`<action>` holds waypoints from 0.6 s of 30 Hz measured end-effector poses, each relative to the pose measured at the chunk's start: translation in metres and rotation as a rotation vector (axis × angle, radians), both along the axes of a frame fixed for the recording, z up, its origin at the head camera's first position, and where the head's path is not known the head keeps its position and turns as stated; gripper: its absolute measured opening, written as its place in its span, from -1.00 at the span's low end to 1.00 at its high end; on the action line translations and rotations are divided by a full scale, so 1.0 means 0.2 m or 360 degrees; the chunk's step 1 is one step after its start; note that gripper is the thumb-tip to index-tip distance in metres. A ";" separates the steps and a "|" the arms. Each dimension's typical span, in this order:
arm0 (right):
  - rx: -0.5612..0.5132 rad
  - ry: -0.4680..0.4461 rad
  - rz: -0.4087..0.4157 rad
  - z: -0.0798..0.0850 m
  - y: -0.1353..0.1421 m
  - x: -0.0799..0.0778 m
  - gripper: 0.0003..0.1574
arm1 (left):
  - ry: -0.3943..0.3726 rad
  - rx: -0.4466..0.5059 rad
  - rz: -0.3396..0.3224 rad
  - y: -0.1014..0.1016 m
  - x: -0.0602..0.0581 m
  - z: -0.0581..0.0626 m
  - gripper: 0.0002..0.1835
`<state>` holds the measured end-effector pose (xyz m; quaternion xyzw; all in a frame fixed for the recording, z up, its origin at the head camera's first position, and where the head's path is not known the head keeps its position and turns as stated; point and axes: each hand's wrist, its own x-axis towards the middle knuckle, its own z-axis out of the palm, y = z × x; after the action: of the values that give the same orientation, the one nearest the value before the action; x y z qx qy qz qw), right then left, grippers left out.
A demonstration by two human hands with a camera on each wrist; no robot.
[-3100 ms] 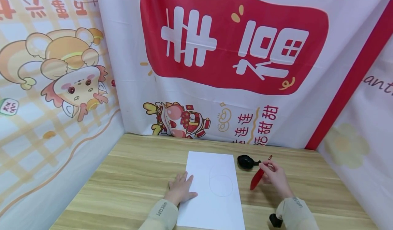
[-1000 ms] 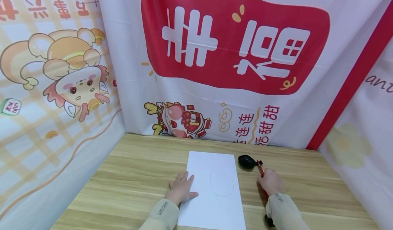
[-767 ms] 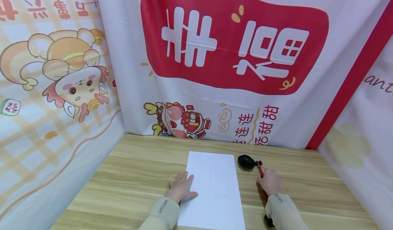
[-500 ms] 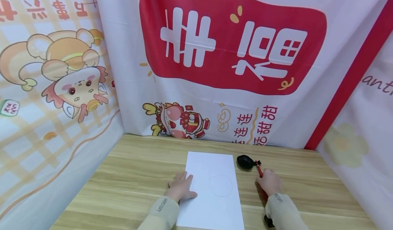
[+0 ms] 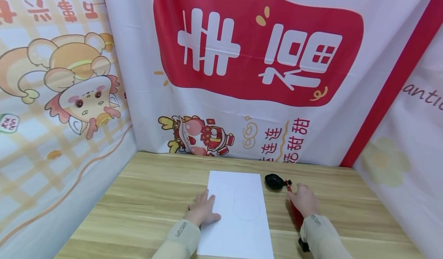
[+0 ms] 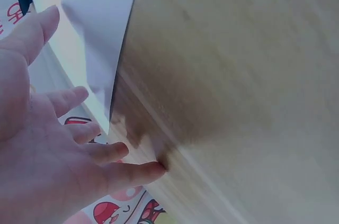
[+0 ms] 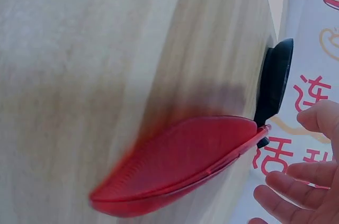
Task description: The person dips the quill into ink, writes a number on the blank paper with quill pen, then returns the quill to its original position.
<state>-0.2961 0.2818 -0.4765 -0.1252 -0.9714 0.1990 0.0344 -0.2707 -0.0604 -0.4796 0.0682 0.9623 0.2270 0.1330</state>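
My left hand lies with spread fingers on the left edge of a white sheet of paper. In the left wrist view the left hand has straight fingers, some past the paper's edge over the wood. A faint line forming a loop with a tail shows on the sheet. My right hand is just above a red translucent feather-shaped piece with a thin stem. In the right wrist view the right hand is apart from it, fingers loose. The stem's end meets the neck of a black rounded object.
The wood-grain table reaches back to a white hanging cloth with a red printed panel. Printed cloth also hangs at the left and right. A small black piece shows beside the right sleeve.
Earlier the right hand pinched the red piece in the air; it came down beside the black object. Now the fingers have let go and lifted slightly. The left hand has stayed on the paper.
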 end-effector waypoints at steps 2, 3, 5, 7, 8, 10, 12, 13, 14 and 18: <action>0.0020 0.0014 0.0007 0.00 0.00 -0.01 -0.24 | 0.0018 0.0016 -0.0004 -0.01 -0.01 0.00 -0.21; 0.0038 0.0032 0.0016 0.00 -0.01 -0.01 -0.24 | 0.0038 0.0011 -0.0007 -0.01 -0.02 0.01 -0.21; 0.0073 0.0079 0.0054 0.01 -0.01 -0.01 -0.25 | 0.0089 -0.0013 -0.0022 -0.02 -0.04 0.02 -0.20; 0.0109 0.0131 0.0109 0.02 -0.01 -0.01 -0.25 | 0.0141 -0.0049 -0.0039 -0.03 -0.06 0.03 -0.19; 0.0128 0.0158 0.0137 0.02 -0.01 -0.01 -0.25 | 0.0162 -0.0072 -0.0042 -0.03 -0.07 0.04 -0.19; 0.0152 0.0205 0.0189 0.03 -0.02 -0.01 -0.24 | 0.0178 -0.0104 -0.0041 -0.04 -0.10 0.07 -0.19; 0.0176 0.0248 0.0222 0.04 -0.02 -0.01 -0.22 | 0.0176 -0.0135 -0.0028 -0.04 -0.12 0.10 -0.19; 0.0187 0.0267 0.0235 0.05 -0.03 -0.01 -0.20 | 0.0169 -0.0146 -0.0019 -0.04 -0.12 0.11 -0.18; 0.0200 0.0285 0.0244 0.05 -0.03 -0.01 -0.18 | 0.0170 -0.0163 -0.0013 -0.04 -0.13 0.12 -0.18; 0.0229 0.0344 0.0274 0.08 -0.05 -0.01 -0.09 | 0.0200 -0.0203 0.0014 -0.04 -0.17 0.17 -0.16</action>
<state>-0.2988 0.2713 -0.4597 -0.0165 -0.9809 0.1434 0.1303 -0.3045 -0.0692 -0.4455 0.0696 0.9816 0.1613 0.0754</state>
